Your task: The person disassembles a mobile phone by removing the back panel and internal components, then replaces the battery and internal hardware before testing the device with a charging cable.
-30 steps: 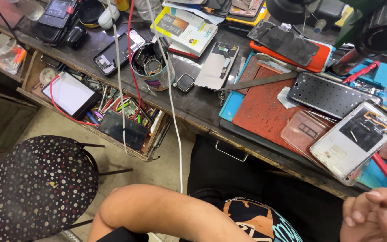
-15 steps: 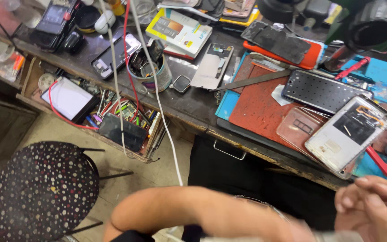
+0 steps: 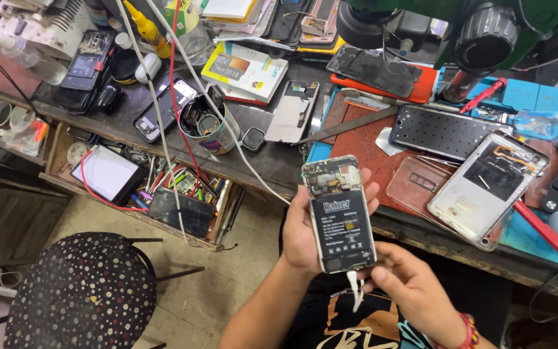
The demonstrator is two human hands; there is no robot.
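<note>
An opened phone (image 3: 339,213), its back cover off so that the black battery and the circuit board at the top show, is held upright in the air in front of the person, just over the near edge of the bench (image 3: 272,165). The left hand (image 3: 305,236) is clamped around it from the left side and behind, fingertips curling over the right edge. The right hand (image 3: 408,284) sits just below the phone's bottom end, its fingers pinched on a white cable plug (image 3: 354,287) that meets the phone's lower edge. Beyond the phone on the bench lie a red work mat (image 3: 356,139), a clear phone case (image 3: 421,187) and a white phone back shell (image 3: 489,187) with a black panel. Further left stand a tin can of small tools (image 3: 205,126) and a yellow box (image 3: 243,71). Below the bench an open drawer (image 3: 143,194) holds loose parts, and a spotted stool (image 3: 79,291) stands on the floor.
</note>
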